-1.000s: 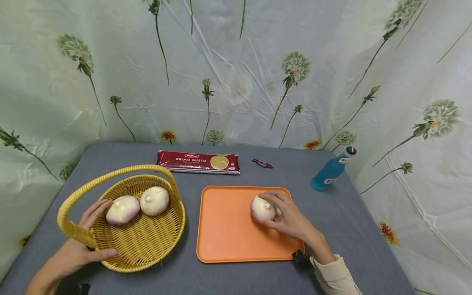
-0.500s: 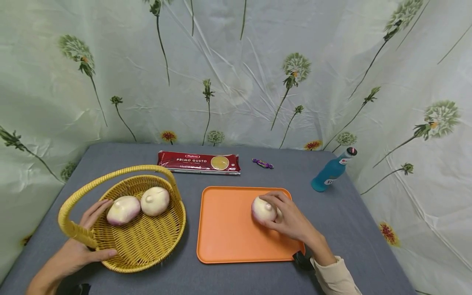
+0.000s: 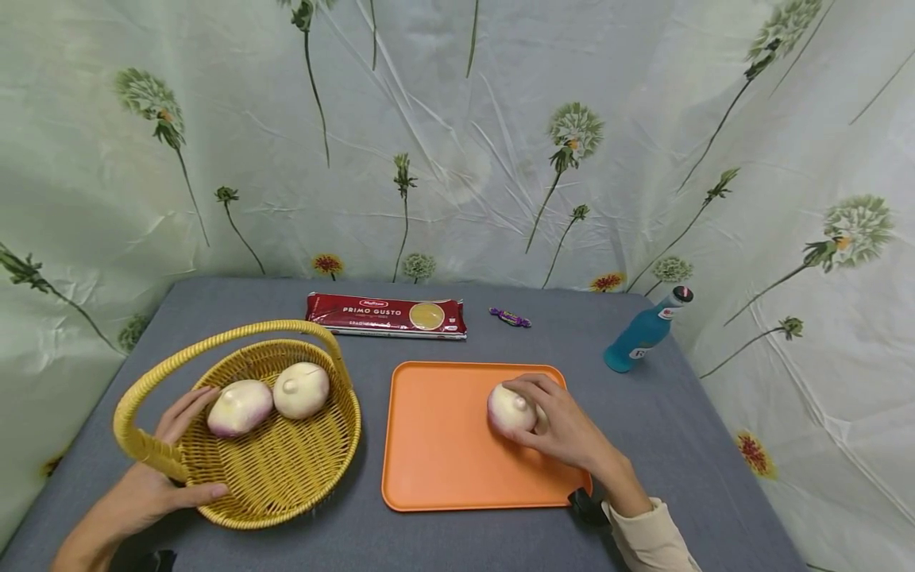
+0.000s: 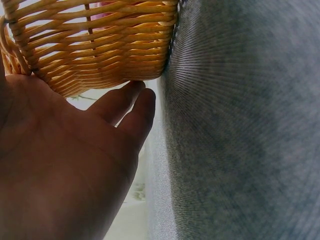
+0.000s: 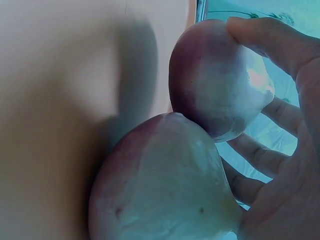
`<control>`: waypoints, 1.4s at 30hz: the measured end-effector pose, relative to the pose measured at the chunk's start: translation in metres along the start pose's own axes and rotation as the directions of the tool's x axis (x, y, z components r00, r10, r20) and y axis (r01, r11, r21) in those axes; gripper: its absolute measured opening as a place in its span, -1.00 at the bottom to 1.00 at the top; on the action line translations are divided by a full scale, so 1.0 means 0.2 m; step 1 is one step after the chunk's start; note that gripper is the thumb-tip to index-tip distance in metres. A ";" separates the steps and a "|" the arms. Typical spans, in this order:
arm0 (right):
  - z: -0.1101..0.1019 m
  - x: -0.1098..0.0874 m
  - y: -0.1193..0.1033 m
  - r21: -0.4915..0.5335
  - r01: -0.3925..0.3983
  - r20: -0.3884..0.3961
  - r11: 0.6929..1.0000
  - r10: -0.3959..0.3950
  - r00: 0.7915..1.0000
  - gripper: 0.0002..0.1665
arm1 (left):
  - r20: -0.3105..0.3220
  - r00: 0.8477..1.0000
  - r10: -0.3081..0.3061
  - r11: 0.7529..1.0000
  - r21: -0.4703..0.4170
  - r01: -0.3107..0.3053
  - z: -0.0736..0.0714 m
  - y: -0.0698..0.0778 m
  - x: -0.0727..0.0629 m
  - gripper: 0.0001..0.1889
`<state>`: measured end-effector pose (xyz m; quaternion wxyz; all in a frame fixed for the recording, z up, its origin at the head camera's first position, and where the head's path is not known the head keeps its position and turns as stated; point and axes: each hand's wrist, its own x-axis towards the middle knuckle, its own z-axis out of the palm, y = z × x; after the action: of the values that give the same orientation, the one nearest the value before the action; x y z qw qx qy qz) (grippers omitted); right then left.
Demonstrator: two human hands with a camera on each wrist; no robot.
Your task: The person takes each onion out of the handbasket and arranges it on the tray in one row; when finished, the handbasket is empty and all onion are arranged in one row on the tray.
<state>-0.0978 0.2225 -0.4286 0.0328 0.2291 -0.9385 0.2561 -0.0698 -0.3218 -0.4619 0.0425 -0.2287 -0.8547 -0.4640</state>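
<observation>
My left hand (image 3: 146, 488) grips the near left side of a yellow wicker basket (image 3: 300, 485), thumb over the rim and other fingers outside. In the left wrist view, fingers (image 4: 137, 117) reach along the woven wall. Inside the basket lie two white-and-purple turnips, a left turnip (image 3: 240, 407) and a right turnip (image 3: 301, 390). Over an orange tray (image 3: 432, 445), my right hand (image 3: 561, 421) holds a turnip (image 3: 511, 409) between thumb and fingers. The right wrist view shows this held turnip (image 5: 215, 80) against another turnip (image 5: 165, 185) close under the palm, mostly hidden from the head view.
Behind the tray lie a red spaghetti packet (image 3: 386, 315) and a small purple wrapped candy (image 3: 510, 317). A blue bottle (image 3: 646, 330) stands at the right. The grey table (image 3: 343, 548) ends at a flower-printed curtain (image 3: 465, 135).
</observation>
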 end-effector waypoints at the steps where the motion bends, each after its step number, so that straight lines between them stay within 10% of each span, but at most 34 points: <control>1: 0.00 0.00 0.00 -0.004 0.000 -0.001 1.000 0.000 1.000 -0.25 | 0.000 1.000 0.000 1.000 -0.002 0.000 0.00 0.00 0.00 0.29; 42: 0.02 0.01 0.01 -0.098 0.034 0.006 0.995 -0.034 0.999 -0.24 | -0.003 1.000 0.014 1.000 0.006 -0.014 0.00 -0.02 -0.01 0.29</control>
<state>-0.0995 0.2210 -0.4328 0.0463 0.2438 -0.9460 0.2087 -0.0704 -0.3238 -0.4665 0.0477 -0.2337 -0.8545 -0.4615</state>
